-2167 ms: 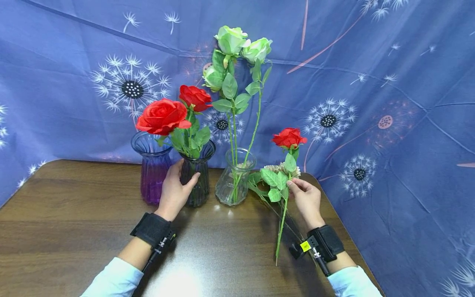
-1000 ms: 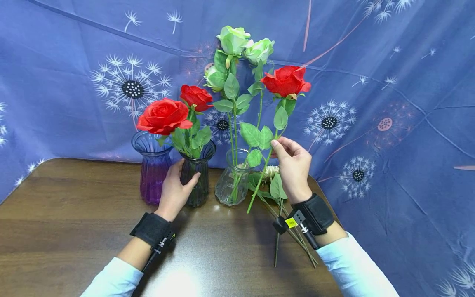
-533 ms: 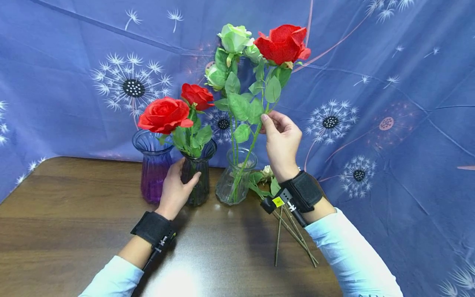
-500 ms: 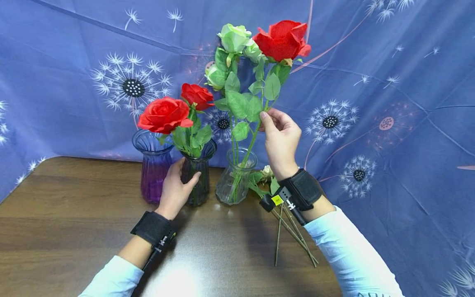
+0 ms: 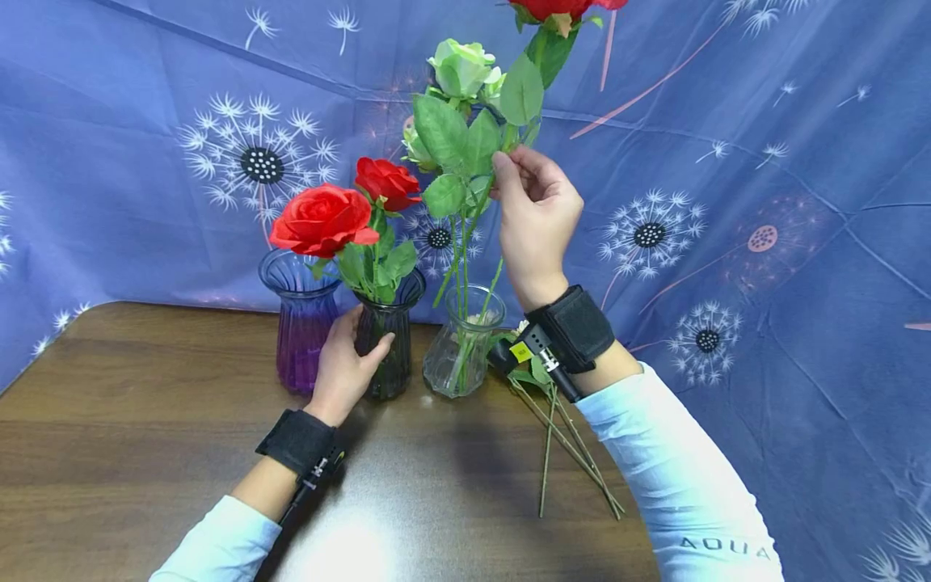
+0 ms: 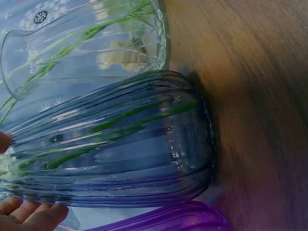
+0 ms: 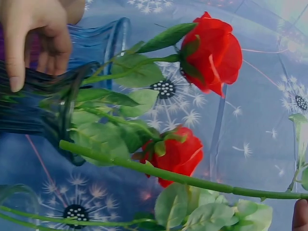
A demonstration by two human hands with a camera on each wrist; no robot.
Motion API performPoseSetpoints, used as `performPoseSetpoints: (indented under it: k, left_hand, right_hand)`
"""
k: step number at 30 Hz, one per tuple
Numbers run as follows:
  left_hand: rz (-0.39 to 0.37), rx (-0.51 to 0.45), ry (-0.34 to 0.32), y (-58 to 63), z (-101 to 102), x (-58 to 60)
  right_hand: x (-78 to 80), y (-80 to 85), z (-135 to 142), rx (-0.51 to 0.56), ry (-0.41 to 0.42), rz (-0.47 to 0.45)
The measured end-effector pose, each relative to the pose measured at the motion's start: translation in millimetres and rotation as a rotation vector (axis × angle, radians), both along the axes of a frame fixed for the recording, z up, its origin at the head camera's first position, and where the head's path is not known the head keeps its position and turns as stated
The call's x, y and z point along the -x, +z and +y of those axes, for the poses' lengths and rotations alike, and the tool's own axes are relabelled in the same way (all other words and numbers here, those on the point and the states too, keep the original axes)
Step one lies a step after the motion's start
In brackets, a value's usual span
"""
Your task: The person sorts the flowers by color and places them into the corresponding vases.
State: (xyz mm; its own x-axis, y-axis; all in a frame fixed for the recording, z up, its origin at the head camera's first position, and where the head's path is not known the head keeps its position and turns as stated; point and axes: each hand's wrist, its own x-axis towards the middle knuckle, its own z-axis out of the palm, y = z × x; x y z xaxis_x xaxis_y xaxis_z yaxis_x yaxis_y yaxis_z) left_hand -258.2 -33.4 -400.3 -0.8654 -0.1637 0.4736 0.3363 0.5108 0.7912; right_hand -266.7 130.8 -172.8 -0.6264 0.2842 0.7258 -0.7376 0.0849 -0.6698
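Observation:
My left hand (image 5: 347,364) grips the dark grey glass vase (image 5: 396,356), thumb on one side and fingers on the other. Two red roses, a larger one (image 5: 320,220) and a smaller one (image 5: 388,183), stand in this vase. High above the table, my right hand (image 5: 537,214) pinches the leafy stem of a third red rose (image 5: 563,8), whose bloom is cut off by the head view's top edge. Its bare stem (image 7: 192,180) runs down to the left, and the lower end hangs near the dark vase's rim; whether they touch, I cannot tell.
A clear vase (image 5: 444,364) holding pale green roses (image 5: 461,69) stands right of the dark one. To the left is a blue-purple vase (image 5: 294,356). Loose flower stems (image 5: 575,465) lie crossed on the wooden table (image 5: 160,428). A blue dandelion-print cloth (image 5: 785,162) hangs behind.
My right hand has raised the third red rose from the table's right side, moving up and left past the clear vase. The left hand has kept its place on the dark vase.

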Motion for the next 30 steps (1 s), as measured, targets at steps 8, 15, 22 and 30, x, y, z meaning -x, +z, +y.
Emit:
performPoseSetpoints:
  k: [8,15,22,30]
  left_hand:
    - [0.025,0.009,0.017,0.2,0,1.3]
    - [0.002,0.007,0.008,0.2,0,1.7]
    - [0.012,0.012,0.004,0.8,-1,1.0]
    - [0.014,0.008,0.001,0.2,-1,0.7]
  right_hand:
    - [4.9,7.5,-16,0.065,0.021,0.015]
    - [10.1,-4.8,-24,0.016,0.007,-0.010]
    - [9.5,-14.0,-29,-0.002,0.013,-0.028]
    - [11.3,-28.4,-34,-0.031,0.010,-0.065]
